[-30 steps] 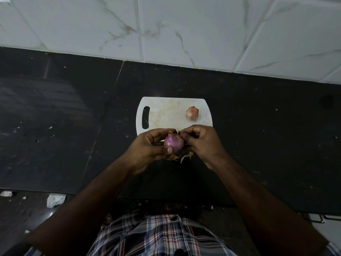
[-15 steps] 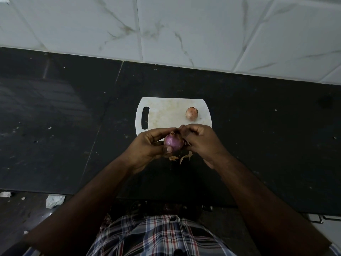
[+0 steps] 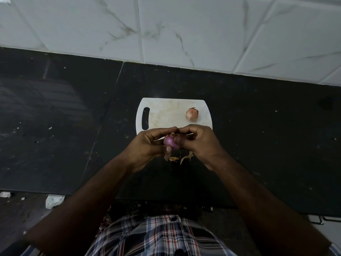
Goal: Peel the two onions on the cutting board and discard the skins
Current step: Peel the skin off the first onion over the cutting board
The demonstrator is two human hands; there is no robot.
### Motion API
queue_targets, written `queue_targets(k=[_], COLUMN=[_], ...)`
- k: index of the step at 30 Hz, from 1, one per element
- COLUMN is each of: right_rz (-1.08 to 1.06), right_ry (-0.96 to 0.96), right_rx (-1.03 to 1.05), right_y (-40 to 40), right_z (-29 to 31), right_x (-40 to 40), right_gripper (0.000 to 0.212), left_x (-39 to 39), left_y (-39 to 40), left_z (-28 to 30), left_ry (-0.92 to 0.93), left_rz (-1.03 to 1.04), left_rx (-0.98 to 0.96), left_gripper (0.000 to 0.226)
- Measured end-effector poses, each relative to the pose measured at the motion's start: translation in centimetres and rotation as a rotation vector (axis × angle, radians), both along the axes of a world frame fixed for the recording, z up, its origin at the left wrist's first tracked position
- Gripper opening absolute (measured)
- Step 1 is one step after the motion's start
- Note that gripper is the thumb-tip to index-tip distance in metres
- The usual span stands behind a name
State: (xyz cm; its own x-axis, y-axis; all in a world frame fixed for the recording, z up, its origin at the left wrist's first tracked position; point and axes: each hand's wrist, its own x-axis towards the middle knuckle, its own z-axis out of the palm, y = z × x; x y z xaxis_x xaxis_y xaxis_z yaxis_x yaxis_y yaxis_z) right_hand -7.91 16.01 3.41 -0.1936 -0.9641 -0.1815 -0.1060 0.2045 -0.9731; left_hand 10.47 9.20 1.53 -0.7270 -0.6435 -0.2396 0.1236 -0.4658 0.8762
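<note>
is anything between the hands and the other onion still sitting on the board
Nothing visible. The unpeeled onion sits alone on the cutting board, just beyond the right hand, with bare board between. Both that hand and the left hand are busy gripping the purple onion.

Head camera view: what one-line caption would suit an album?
Both hands peel a purple onion; an unpeeled onion waits on the cutting board.

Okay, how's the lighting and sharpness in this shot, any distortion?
Head view: dim overall, with the black stone counter swallowing detail; the marbled white wall tiles are brightest; wide-angle bending curves the counter's back edge; the hands and the purple peeled onion look slightly soft.
</note>
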Motion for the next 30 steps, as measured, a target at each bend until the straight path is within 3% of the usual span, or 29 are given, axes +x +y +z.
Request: queue_targets(k=[5,9,13,17,24,26,30], right_rz=[-0.082,-0.03,-0.011,-0.079,0.008,-0.012,-0.088], right_ry=[-0.036,-0.105,-0.018,-0.125,-0.109,-0.045,-0.12], right_rx=[0.006,0.043,0.013,0.029,0.036,0.026,0.071], right_y=[-0.1,0.1,0.3,0.3,0.0,-0.2,-0.3], right_z=[0.5,0.5,0.2,0.4,1.0,0.9,1.1], right_x=[-0.1,-0.3,0.2,0.1,-0.8,-0.6,-0.6], right_gripper=[0.021,0.014,0.033,0.022,0.016,0.019,0.013], left_x=[0.2,0.0,-0.1,0.2,-0.4,-0.5,-0.2], left_y=[0.0,0.1,0.0,-0.1,-0.1,-0.1,0.0], left_z=[0.1,0.1,0.2,0.2,0.7,0.6,0.4], left_ry=[0.011,0.022,0.02,0.018,0.004,0.002,0.016], left_rz=[-0.012,0.016,0.021,-0.004,0.001,-0.002,-0.026], left_rx=[0.016,0.036,0.035,0.027,-0.002,-0.022,-0.014], left_gripper=[0.059,0.055,0.055,0.057,0.054,0.055,0.055])
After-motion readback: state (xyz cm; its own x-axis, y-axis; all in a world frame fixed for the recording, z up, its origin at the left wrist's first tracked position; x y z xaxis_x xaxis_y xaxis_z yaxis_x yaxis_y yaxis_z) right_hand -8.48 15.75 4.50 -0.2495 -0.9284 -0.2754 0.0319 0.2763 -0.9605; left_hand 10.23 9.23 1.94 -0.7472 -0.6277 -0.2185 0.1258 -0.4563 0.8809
